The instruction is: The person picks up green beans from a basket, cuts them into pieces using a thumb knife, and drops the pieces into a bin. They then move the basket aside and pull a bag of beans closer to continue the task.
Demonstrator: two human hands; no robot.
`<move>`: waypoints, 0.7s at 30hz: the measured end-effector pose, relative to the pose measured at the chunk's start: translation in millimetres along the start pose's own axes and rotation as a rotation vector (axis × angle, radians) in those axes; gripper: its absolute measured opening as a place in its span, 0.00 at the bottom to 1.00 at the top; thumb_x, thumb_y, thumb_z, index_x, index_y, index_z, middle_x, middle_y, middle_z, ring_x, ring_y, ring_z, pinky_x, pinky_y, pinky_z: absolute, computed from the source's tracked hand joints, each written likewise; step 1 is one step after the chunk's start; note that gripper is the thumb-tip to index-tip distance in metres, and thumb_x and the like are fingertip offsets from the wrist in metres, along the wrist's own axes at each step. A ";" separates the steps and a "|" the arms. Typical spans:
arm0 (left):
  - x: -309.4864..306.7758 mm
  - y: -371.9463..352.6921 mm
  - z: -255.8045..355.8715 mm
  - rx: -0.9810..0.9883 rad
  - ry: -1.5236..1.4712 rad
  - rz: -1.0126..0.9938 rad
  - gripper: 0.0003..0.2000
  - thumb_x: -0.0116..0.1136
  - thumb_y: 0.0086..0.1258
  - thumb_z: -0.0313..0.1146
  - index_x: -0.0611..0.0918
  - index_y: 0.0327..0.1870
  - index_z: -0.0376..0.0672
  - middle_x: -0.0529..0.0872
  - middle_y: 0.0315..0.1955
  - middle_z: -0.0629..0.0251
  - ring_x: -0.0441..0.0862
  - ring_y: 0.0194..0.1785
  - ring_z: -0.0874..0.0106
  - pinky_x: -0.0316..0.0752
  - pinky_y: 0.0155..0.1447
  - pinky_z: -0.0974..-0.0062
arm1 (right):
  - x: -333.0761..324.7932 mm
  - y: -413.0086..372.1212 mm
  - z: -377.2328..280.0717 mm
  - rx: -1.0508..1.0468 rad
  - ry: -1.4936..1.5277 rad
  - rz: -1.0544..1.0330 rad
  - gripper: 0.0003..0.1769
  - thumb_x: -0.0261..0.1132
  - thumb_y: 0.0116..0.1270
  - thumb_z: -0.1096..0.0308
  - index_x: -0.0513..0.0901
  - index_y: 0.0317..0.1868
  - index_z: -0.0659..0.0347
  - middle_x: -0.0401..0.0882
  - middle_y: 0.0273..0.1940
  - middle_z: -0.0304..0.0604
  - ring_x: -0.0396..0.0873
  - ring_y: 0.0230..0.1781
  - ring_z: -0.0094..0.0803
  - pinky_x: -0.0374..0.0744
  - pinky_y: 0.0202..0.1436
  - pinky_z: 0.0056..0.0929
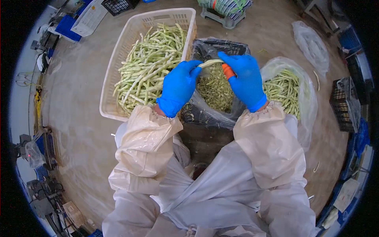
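Note:
Both my hands wear blue gloves. My left hand [179, 87] pinches one end of a pale green bean pod [211, 62] held over a black bag of bean trimmings [215, 89]. My right hand [246, 81] grips an orange-handled tool [228, 72] pressed against the same pod. To the left stands a white plastic basket [114, 71] heaped with green bean pods [150, 63]. On the right a clear plastic bag [306, 102] holds more bean pods [284, 91].
A second clear bag [312, 45] lies at the back right on the brown floor [79, 130]. Black crates [345, 104] stand at the right edge, blue items and a box at the back left. Loose pods lie on the floor at right.

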State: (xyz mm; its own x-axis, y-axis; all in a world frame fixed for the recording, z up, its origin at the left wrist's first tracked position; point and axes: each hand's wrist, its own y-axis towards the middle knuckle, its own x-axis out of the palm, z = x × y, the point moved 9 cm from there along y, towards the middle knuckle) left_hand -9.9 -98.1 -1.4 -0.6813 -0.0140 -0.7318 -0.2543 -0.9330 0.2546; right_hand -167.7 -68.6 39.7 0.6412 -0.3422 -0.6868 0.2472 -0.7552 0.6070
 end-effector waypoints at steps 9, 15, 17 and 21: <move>11.0 -6.7 16.4 0.034 -0.120 -0.059 0.13 0.62 0.60 0.34 0.82 0.46 0.47 0.82 0.36 0.57 0.81 0.40 0.59 0.75 0.43 0.69 | 25.6 -11.2 -21.5 -0.064 -0.053 -0.128 0.06 0.61 0.51 0.72 0.78 0.31 0.59 0.75 0.26 0.48 0.74 0.31 0.45 0.70 0.38 0.40; 14.2 -8.5 25.5 0.193 -0.001 0.036 0.08 0.62 0.58 0.30 0.83 0.39 0.44 0.82 0.33 0.59 0.81 0.36 0.59 0.75 0.41 0.71 | 27.4 -12.0 -29.4 -0.022 -0.092 -0.109 0.02 0.60 0.53 0.72 0.78 0.28 0.61 0.76 0.25 0.49 0.75 0.28 0.44 0.72 0.36 0.40; 10.0 -10.0 28.5 0.174 -0.061 0.058 0.07 0.61 0.59 0.30 0.83 0.39 0.43 0.83 0.31 0.59 0.82 0.34 0.63 0.75 0.41 0.71 | 24.4 -13.6 -11.8 0.180 0.138 -0.081 0.04 0.60 0.55 0.72 0.80 0.31 0.63 0.78 0.27 0.51 0.77 0.27 0.42 0.74 0.34 0.37; 7.7 -2.4 14.9 -0.103 -0.507 0.043 0.08 0.59 0.63 0.30 0.83 0.37 0.36 0.84 0.30 0.64 0.80 0.33 0.73 0.74 0.41 0.74 | 27.9 -15.1 20.2 0.605 0.825 -0.046 0.09 0.61 0.59 0.70 0.82 0.37 0.66 0.81 0.30 0.53 0.79 0.26 0.38 0.76 0.31 0.31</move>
State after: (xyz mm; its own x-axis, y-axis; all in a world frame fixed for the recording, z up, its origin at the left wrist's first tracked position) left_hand -24.8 -90.6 1.8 -0.9432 0.0987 -0.3173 -0.1670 -0.9664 0.1956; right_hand -168.2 -78.1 3.3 0.9970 0.0129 -0.0768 0.0226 -0.9917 0.1267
